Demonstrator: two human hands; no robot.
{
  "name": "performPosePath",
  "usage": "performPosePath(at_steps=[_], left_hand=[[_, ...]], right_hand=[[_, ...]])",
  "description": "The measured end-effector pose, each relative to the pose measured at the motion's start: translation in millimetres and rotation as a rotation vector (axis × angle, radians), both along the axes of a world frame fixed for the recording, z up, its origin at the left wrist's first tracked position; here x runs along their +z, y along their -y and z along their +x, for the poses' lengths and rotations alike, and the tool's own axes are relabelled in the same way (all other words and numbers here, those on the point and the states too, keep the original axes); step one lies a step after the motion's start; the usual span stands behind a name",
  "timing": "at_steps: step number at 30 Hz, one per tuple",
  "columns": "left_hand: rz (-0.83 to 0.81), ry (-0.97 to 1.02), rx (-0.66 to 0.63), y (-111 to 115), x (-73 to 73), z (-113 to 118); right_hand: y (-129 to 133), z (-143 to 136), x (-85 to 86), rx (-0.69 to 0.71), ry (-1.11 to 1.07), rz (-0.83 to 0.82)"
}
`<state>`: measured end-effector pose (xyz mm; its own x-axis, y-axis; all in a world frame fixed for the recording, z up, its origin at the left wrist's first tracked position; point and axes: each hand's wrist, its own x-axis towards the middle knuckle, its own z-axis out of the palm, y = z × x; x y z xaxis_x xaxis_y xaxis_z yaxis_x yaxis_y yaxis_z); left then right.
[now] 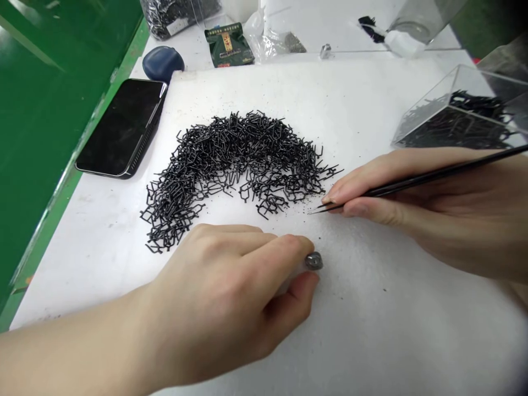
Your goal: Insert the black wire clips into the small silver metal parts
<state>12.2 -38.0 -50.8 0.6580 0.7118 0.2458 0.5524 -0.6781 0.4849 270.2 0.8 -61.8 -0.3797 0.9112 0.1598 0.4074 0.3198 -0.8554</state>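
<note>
Through the head camera I had the left hand [223, 291] low on the near side, its thumb and forefinger pinching a small shiny grey piece [314, 260] at their tips, the other fingers curled in. That grip left the piece's end facing right, uncovered, probably so it could be reached from that side. The right hand [445, 214] came in from the right with thumb and fingers pressed together around black tweezers [412, 184], held like a pen, I judged for fine control. Their thin points hung between the grey piece and the right end of the pile of black bits [235, 143]; I couldn't tell whether they gripped anything. The pile curved in an arc beyond the left hand, thinning toward its inner edge, where I thought single bits would be easier to pick out. The pale work surface [391, 330] made the dark bits stand out. At far right, a clear box [424, 113] held more of them, perhaps to keep them from scattering. Phone [121, 126] and blue case [163, 62] sat at far left, and a green packet [229, 47] lay beyond the pile, all outside the space between the hands.
</note>
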Motion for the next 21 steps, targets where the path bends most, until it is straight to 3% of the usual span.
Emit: performPosePath(at_steps=[10, 14, 21], left_hand=[[0.013, 0.001, 0.009, -2.2, -5.0, -3.3], [0.037, 0.086, 0.003, -0.7, -3.0, -1.8], [-0.004, 0.019, 0.072, 1.0, 0.0, 0.7]], right_hand=[[0.3, 2.7, 2.0, 0.002, -0.048, 0.003], [1.7, 3.4, 5.8, -0.045, -0.043, 0.042], [7.4, 5.9, 8.0, 0.206, -0.136, -0.091]])
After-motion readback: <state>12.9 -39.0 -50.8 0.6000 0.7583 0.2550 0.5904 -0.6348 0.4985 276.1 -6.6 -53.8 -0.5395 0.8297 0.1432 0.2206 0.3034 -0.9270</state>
